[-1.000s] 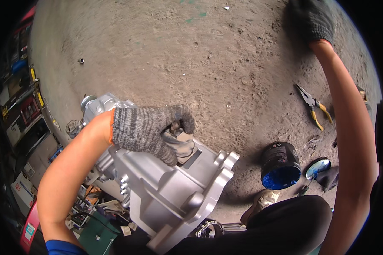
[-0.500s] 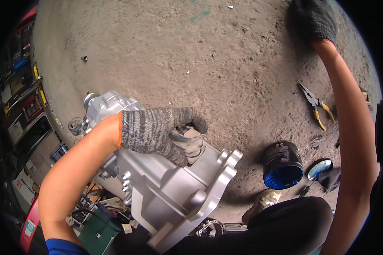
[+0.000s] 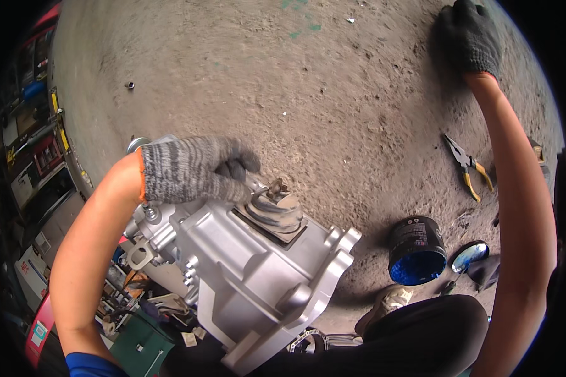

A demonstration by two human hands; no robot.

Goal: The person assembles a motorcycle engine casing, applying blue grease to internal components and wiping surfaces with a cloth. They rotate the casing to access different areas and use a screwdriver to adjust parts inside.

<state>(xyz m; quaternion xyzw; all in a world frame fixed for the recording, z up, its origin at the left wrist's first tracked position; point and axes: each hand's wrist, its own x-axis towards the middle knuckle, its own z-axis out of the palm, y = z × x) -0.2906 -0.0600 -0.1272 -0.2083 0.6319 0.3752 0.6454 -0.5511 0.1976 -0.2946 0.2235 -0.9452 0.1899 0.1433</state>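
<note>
Rough floor (image 3: 346, 119), roomy past housing edge (image 3: 316, 294); left fingers (image 3: 239, 149) parted by boot (image 3: 277, 212), grip of right fingers (image 3: 465, 10) unclear.

Your gloved left hand (image 3: 192, 169) curls loosely, pointing rightward; your gloved right hand (image 3: 470, 39) is stretched far ahead.

I see a silver cast-metal gearbox housing (image 3: 258, 283) lying slantwise, flanged end toward the lower right; a dusty grey-beige, creased boot (image 3: 275, 215) stands on its upper face.
</note>
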